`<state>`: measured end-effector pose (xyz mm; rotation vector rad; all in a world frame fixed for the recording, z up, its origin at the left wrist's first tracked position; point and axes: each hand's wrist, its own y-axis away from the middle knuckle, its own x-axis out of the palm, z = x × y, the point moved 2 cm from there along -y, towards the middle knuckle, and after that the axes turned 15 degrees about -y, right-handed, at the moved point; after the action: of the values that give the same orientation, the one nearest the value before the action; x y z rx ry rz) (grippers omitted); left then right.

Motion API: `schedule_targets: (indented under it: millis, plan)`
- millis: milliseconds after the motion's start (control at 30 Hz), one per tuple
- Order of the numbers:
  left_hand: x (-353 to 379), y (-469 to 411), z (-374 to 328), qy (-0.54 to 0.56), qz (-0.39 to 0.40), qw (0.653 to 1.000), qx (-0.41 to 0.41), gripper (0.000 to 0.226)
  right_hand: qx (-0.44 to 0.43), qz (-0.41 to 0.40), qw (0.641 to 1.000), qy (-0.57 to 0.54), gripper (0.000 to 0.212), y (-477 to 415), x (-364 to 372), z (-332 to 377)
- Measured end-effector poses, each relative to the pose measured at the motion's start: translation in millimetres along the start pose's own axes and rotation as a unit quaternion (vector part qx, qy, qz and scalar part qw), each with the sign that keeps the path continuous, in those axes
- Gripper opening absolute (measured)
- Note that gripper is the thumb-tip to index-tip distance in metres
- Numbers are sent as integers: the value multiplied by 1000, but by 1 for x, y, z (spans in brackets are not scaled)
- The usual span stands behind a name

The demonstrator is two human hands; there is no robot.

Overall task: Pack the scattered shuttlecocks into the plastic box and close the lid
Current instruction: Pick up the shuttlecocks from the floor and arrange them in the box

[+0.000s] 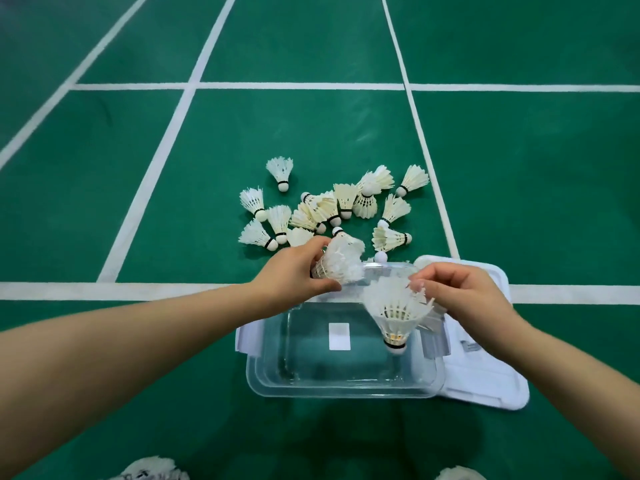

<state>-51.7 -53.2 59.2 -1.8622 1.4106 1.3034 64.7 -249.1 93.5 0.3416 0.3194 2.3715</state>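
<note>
A clear plastic box (343, 389) stands open on the green floor in front of me, with no shuttlecock lying inside. Its white lid (491, 379) lies flat to the right, partly under the box. My left hand (294, 271) grips a white shuttlecock (341, 263) just beyond the box's far left corner. My right hand (464, 292) pinches the feathers of a second shuttlecock (396, 311), which hangs cork-down over the right side of the box. Several more shuttlecocks (332, 206) lie scattered on the floor beyond the box.
White court lines (156, 168) cross the green floor around the pile and run under the box's far edge. My two shoe tips (152, 469) show at the bottom of the view.
</note>
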Motion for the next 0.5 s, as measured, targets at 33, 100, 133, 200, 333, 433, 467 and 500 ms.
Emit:
schedule_targets:
  millis: [33, 100, 133, 200, 333, 433, 467, 500]
  plan:
    - [6, 0, 3, -26, 10, 1000, -12, 67, 0, -13, 1000, -13, 24, 2, -4, -5]
    - [21, 2, 8, -80, 36, 996, 0, 77, 5, -28, 999, -27, 27, 2, -9, -15]
    - [29, 5, 9, -119, 54, 991, 24, 79, 9, -32, 999, -30, 27, 1, -10, -21]
    - [45, 10, 9, -216, 98, 968, 84, 72, 14, -38, 999, -28, 26, -4, -9, -27]
    - [76, 2, 13, -319, 142, 933, 83, 59, 10, -48, 999, -23, 20, -15, -6, -34]
    - [91, -12, 18, -354, 145, 923, 41, 49, -3, -62, 998, -33, 20, -23, -3, -40]
    - [96, -15, 19, -357, 147, 922, 33, 49, -7, -66, 997, -34, 21, -24, -2, -41]
    - [101, -16, 20, -351, 151, 924, 22, 50, -11, -67, 997, -34, 21, -24, -1, -42]
